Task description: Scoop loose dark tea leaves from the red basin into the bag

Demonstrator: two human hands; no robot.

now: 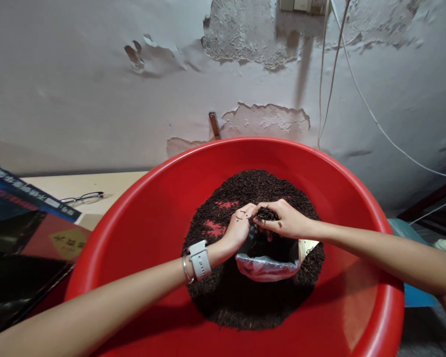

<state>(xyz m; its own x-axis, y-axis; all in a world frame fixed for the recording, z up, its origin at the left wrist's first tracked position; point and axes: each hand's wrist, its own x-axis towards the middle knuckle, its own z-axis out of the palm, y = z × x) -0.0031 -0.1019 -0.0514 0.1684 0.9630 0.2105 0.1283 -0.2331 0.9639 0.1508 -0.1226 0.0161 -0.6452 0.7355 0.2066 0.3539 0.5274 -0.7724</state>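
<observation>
A large red basin [134, 248] holds a round spread of dark, loose, tea-like flakes [208, 223]. Within the spread stands an opened bag with a clear plastic liner [267, 269], its mouth facing up. My right hand [288, 220] is cupped around a clump of the dark flakes [266, 214] above the bag's mouth. My left hand [241, 223], with a pale watch at the wrist, touches the bag's far left edge beside the right fingertips. A few flakes cling to both hands. What the left fingers hold is hidden.
Behind the basin is a peeling wall [96, 99] with hanging cables [360, 94]. Eyeglasses [87, 197] lie on a pale table [122, 181] at the left, near dark printed packages [18, 198]. A blue object [418, 295] is beyond the basin's right rim.
</observation>
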